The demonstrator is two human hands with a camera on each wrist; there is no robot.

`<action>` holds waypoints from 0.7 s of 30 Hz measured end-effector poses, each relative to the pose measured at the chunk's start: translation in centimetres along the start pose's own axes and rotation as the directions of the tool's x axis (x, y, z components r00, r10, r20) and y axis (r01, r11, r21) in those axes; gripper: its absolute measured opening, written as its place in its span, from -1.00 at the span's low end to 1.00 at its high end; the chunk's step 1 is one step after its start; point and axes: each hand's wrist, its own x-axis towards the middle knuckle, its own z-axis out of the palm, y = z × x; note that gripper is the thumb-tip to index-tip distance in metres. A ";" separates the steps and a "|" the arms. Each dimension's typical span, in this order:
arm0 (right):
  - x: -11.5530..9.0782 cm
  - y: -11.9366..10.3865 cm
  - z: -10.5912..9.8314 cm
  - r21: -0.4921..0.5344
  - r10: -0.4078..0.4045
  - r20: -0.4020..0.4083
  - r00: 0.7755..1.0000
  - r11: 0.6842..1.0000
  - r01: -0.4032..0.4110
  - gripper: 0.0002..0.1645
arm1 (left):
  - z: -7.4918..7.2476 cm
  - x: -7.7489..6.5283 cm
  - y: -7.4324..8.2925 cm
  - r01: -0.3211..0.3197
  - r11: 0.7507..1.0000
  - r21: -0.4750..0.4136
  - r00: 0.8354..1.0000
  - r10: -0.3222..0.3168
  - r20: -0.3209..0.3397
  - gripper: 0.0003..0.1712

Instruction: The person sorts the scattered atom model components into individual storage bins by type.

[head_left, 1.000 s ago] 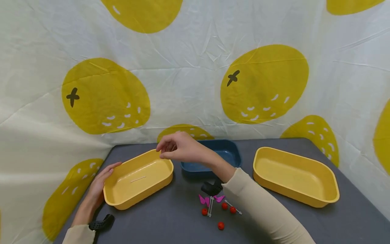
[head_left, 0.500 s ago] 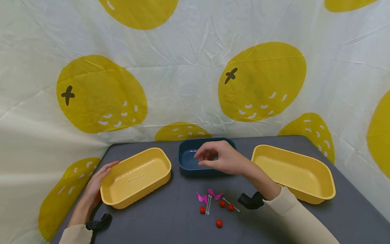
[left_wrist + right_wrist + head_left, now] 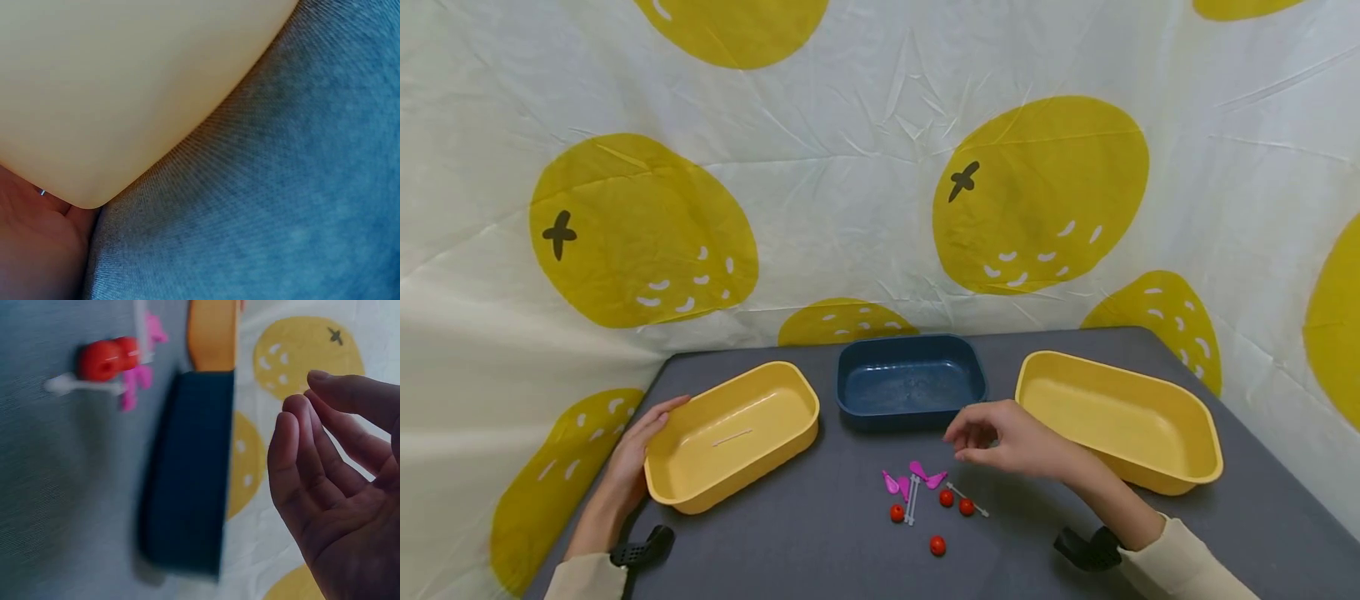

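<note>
My left hand rests against the outer left side of the left yellow tray, its fingers lying along the wall near the rim. In the left wrist view, part of the palm touches the pale tray wall. A thin whitish stick lies inside that tray. My right hand hovers over the table with bent fingers and nothing between them; the right wrist view shows the thumb apart from the fingertips. Left of it lie several red beads, several pink teardrop pieces and pale grey sticks with knobbed ends.
A dark blue tray stands at the back middle of the grey table. Another yellow tray stands at the right, just behind my right forearm. A white cloth with yellow fruit prints hangs behind the table.
My right hand has moved rightward and nearer from the left tray's edge, past the blue tray, to a place beside the loose pieces. The left hand stays on its tray.
</note>
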 end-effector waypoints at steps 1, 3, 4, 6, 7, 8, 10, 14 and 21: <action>-0.4 0.4 0.1 -0.001 0.015 0.015 1.000 1.000 -0.015 -0.82 | 0.0 0.0 0.0 0.003 1.000 0.001 1.000 -0.003 -0.001 -0.41; -1.1 1.2 0.3 -0.002 0.036 0.048 0.998 0.999 -0.036 -0.82 | 0.0 0.0 0.0 0.006 1.000 0.002 1.000 -0.006 -0.004 -0.40; -1.4 1.6 0.4 0.000 0.048 0.069 0.996 0.999 -0.048 -0.82 | 0.0 0.0 0.0 0.006 1.000 0.000 1.000 -0.006 -0.004 -0.40; -2.0 2.3 0.7 0.016 0.070 0.116 0.991 0.997 -0.072 -0.80 | 0.0 0.0 0.0 0.008 1.000 0.002 1.000 -0.008 -0.006 -0.40; -2.2 2.6 0.8 0.026 0.079 0.139 0.987 0.996 -0.083 -0.79 | 0.0 0.0 0.1 0.007 1.000 0.003 1.000 -0.007 -0.007 -0.40; -2.4 2.8 0.8 0.029 0.090 0.161 0.983 0.995 -0.096 -0.77 | -0.1 0.0 0.1 0.006 1.000 0.006 1.000 -0.006 -0.007 -0.40; -2.6 3.4 0.9 0.032 0.115 0.203 0.972 0.992 -0.124 -0.74 | -0.2 0.0 0.1 0.004 1.000 0.013 1.000 -0.004 -0.009 -0.40; -2.7 4.2 1.1 0.015 0.157 0.254 0.954 0.986 -0.166 -0.70 | -0.2 0.0 0.0 0.010 1.000 0.021 1.000 -0.010 -0.017 -0.40; -2.9 5.4 1.8 0.032 0.152 0.279 0.948 0.985 -0.167 -0.65 | -0.1 0.0 0.1 0.027 0.999 0.037 0.999 -0.026 -0.025 -0.40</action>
